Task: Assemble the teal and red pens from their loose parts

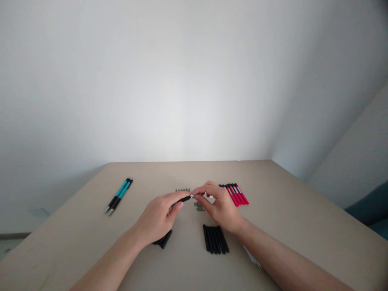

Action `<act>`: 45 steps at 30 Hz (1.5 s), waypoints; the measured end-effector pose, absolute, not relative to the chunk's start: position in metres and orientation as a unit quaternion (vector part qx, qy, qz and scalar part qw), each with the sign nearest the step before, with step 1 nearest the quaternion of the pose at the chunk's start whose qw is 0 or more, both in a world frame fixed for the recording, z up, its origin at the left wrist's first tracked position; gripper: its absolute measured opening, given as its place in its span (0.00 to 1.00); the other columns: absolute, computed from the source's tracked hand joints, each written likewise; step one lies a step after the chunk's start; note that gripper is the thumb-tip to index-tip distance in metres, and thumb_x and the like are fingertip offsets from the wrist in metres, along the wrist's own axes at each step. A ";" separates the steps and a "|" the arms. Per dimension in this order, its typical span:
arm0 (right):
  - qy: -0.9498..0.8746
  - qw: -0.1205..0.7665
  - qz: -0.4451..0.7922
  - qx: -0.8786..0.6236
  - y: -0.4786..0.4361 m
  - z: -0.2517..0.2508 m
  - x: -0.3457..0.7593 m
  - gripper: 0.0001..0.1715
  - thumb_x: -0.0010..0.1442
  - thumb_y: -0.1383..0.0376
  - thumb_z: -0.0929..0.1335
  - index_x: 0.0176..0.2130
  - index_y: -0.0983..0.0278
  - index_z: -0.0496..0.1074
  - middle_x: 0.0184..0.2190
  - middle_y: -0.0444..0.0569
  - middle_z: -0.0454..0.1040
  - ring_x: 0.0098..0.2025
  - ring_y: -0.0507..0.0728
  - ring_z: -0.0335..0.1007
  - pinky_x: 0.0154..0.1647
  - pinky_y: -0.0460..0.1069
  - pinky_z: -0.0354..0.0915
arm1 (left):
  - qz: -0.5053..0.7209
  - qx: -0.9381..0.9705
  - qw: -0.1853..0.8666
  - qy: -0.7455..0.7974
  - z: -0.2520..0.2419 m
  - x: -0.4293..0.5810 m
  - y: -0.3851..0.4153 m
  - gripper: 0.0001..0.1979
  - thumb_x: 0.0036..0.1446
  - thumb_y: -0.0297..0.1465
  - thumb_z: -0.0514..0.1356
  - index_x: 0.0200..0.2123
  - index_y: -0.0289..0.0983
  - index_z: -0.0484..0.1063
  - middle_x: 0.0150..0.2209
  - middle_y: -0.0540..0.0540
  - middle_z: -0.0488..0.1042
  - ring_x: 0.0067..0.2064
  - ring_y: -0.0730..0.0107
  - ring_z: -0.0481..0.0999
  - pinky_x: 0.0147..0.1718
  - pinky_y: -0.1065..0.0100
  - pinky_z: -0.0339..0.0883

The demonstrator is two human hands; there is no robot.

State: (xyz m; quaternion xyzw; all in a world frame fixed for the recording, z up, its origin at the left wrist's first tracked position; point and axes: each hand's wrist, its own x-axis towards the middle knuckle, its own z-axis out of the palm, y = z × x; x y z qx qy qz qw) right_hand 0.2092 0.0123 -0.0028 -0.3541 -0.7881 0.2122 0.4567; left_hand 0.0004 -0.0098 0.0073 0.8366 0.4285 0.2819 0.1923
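Note:
My left hand (159,216) is closed around a dark pen barrel (184,199), with thumb and index finger along its sides. The barrel is tilted, its silver end pointing up and right. My right hand (220,207) pinches that silver end (192,196) between thumb and fingertips. Just behind the fingers stands a row of small grey pointed tips (182,190). Beneath my right hand lies a little heap of small metal pieces (199,207), too small to make out fully. Short black tubes (166,239) are partly hidden under my left hand.
Two teal and black pens (119,197) lie at the left of the table (91,242). Several red barrels with black ends (238,195) lie at the right. Several black tubes (216,239) are lined up in front. Thin white sticks (252,258) show beside my right forearm.

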 end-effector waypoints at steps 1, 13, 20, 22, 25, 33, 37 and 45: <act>-0.789 0.455 0.210 -0.355 0.012 -0.002 0.209 0.07 0.61 0.67 0.67 0.39 0.60 0.76 0.31 0.47 0.75 0.35 0.54 0.69 0.37 0.49 0.66 | 0.281 0.836 0.194 0.430 0.007 0.001 -0.010 0.19 0.65 0.32 0.48 0.56 0.42 0.67 0.54 0.47 0.73 0.53 0.67 0.72 0.53 0.66 0.65; -0.849 0.410 0.126 -0.309 0.011 0.006 0.209 0.07 0.63 0.68 0.65 0.38 0.62 0.74 0.31 0.49 0.76 0.36 0.57 0.66 0.38 0.51 0.64 | 0.275 0.831 0.187 0.446 0.005 0.001 -0.009 0.17 0.64 0.32 0.49 0.53 0.41 0.70 0.51 0.47 0.75 0.50 0.67 0.74 0.51 0.67 0.66; -0.855 0.397 0.127 -0.308 0.009 0.007 0.210 0.06 0.63 0.67 0.65 0.37 0.63 0.72 0.33 0.50 0.75 0.38 0.57 0.66 0.40 0.52 0.64 | 0.279 0.833 0.191 0.437 0.007 0.001 -0.009 0.17 0.64 0.32 0.49 0.53 0.42 0.70 0.50 0.46 0.75 0.50 0.66 0.74 0.51 0.66 0.67; -0.858 0.392 0.126 -0.306 0.010 0.006 0.210 0.06 0.63 0.67 0.65 0.38 0.63 0.72 0.33 0.51 0.75 0.38 0.58 0.66 0.41 0.52 0.64 | 0.281 0.832 0.190 0.439 0.007 0.002 -0.009 0.17 0.64 0.31 0.49 0.53 0.42 0.70 0.50 0.46 0.76 0.49 0.66 0.75 0.50 0.66 0.67; -0.861 0.383 0.120 -0.311 0.010 0.007 0.209 0.07 0.64 0.67 0.64 0.38 0.63 0.72 0.33 0.51 0.74 0.38 0.58 0.66 0.40 0.52 0.64 | 0.282 0.831 0.184 0.444 0.008 0.002 -0.009 0.16 0.63 0.32 0.50 0.51 0.42 0.71 0.48 0.46 0.76 0.47 0.66 0.75 0.49 0.67 0.67; -0.876 0.354 0.102 -0.312 0.007 0.008 0.211 0.06 0.63 0.68 0.64 0.37 0.63 0.71 0.32 0.51 0.73 0.38 0.58 0.66 0.40 0.52 0.63 | 0.274 0.829 0.178 0.453 0.008 0.003 -0.010 0.15 0.62 0.31 0.52 0.48 0.43 0.73 0.43 0.47 0.78 0.42 0.66 0.76 0.45 0.68 0.68; -0.876 0.346 0.109 -0.319 0.007 0.009 0.210 0.05 0.62 0.69 0.64 0.38 0.63 0.70 0.32 0.50 0.73 0.38 0.58 0.65 0.40 0.52 0.62 | 0.271 0.832 0.174 0.452 0.009 0.003 -0.010 0.14 0.62 0.31 0.52 0.47 0.43 0.74 0.43 0.48 0.78 0.41 0.67 0.76 0.44 0.69 0.68; -0.885 0.335 0.096 -0.310 0.008 0.010 0.211 0.07 0.64 0.68 0.63 0.35 0.64 0.70 0.31 0.50 0.72 0.36 0.57 0.64 0.38 0.51 0.61 | 0.273 0.833 0.167 0.451 0.008 0.003 -0.009 0.13 0.62 0.31 0.53 0.46 0.43 0.75 0.41 0.48 0.78 0.39 0.68 0.76 0.42 0.70 0.68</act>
